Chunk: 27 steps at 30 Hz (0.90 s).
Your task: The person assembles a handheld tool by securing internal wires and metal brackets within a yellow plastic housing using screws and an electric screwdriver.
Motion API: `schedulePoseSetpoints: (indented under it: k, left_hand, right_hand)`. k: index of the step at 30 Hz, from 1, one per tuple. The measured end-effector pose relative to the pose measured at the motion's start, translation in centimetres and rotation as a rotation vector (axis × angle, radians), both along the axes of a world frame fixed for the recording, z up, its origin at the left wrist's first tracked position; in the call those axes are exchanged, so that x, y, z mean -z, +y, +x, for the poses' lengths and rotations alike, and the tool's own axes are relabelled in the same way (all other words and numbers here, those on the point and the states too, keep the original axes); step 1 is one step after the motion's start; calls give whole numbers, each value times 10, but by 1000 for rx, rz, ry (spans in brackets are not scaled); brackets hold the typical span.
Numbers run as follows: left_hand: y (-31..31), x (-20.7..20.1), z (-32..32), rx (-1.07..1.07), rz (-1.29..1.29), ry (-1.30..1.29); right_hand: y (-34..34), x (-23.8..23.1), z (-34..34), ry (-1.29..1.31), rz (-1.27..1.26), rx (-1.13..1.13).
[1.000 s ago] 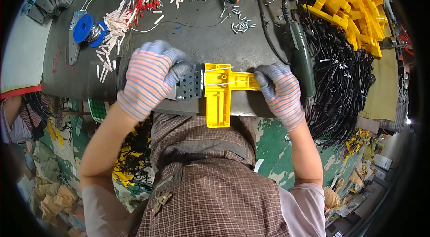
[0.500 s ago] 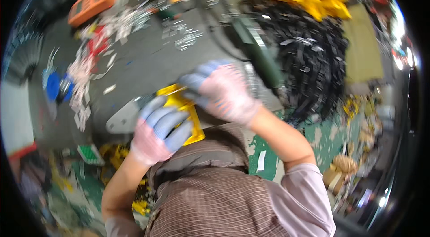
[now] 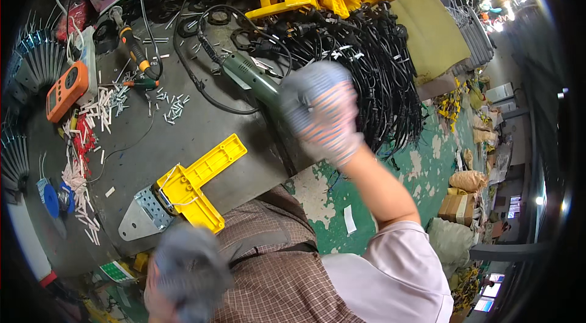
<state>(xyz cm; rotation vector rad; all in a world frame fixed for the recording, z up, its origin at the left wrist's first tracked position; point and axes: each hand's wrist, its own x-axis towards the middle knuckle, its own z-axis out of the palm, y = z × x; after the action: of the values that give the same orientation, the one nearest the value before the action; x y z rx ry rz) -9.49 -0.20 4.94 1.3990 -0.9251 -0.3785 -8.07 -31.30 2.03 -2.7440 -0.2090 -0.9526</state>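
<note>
A person in work gloves (image 3: pixel 332 118), a brown checked garment (image 3: pixel 274 283) and a pale short-sleeved top (image 3: pixel 354 280).
The glove on the right hand (image 3: pixel 323 109) shows fine blue and orange stripes over white, with grey-blue fingers; on the left hand (image 3: pixel 192 265), blur leaves mostly grey-blue showing. Thin light lines make the garment's grid, and a plain grey-brown band (image 3: pixel 259 240) crosses it at the waist. The top's loose right sleeve (image 3: pixel 409 256) is pale lilac-grey and ends near the elbow.

Two hands (image 3: pixel 325 112), one meter (image 3: pixel 66 91), one spool (image 3: pixel 50 201)
</note>
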Motion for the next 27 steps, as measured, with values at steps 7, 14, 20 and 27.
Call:
schedulePoseSetpoints:
  k: [7, 14, 20, 27]
  left_hand:
    - [-26, -25, -10, 569, -694, 363]
    - [-21, -26, -15, 582, -679, 369]
    - [-12, -22, -14, 598, -654, 291]
    - [-2, -22, -5, 738, -585, 212]
  right_hand:
    - [-210, -33, -24, 433, 72, 894]
    - [-229, -8, -26, 436, 157, 793]
    - [-229, -56, -34, 163, 528, 592]
    - [-139, -161, -33, -28, 1457, 194]
